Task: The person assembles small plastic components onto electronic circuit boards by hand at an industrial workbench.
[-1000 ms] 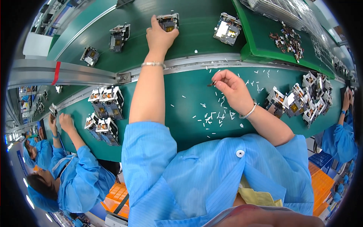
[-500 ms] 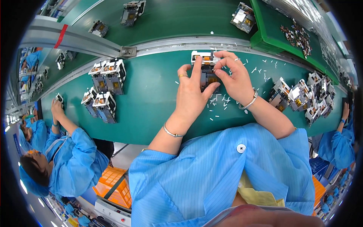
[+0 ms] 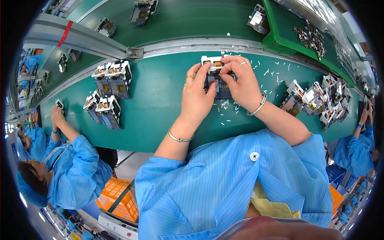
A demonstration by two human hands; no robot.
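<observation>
Both my hands meet over a small white and black electrical part [image 3: 216, 76] on the green bench [image 3: 160, 104]. My left hand [image 3: 197, 94] grips its left side with thumb and fingers. My right hand [image 3: 240, 82] holds its top right corner, fingertips pinched at the upper edge. Whether a small white piece sits between those fingertips I cannot tell. Several tiny white pieces [image 3: 228, 108] lie scattered on the bench just under my hands.
Two groups of similar parts [image 3: 108, 94] stand at the left of the bench, a heap of them [image 3: 320, 102] at the right. More parts [image 3: 141, 10] ride on the far green belt. A green tray [image 3: 280, 38] sits far right. Other workers in blue sit at left [image 3: 68, 160] and right [image 3: 356, 152].
My left hand came back from the far belt carrying a part and set it before me. My right hand left the scattered white pieces and joined it on the part.
</observation>
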